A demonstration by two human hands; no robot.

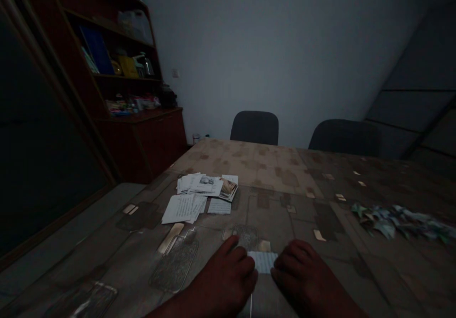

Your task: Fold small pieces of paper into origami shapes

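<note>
Between my two hands, low in the head view, lies a small pale blue piece of lined paper (264, 262). My left hand (231, 273) has its fingers curled at the paper's left edge. At the right edge, the bent fingers of my right hand (299, 268) are closed on it. The paper sits just above the patterned tablecloth (265, 228) or on it; the dim light hides which. Farther up, to the left, are loose printed sheets (180, 209) and a stack of cards (206, 184).
A row of crumpled or folded papers (402, 221) lies at the table's right. Two dark chairs (254, 127) stand behind the far edge. A reddish shelf cabinet (156, 140) with assorted items is at the back left.
</note>
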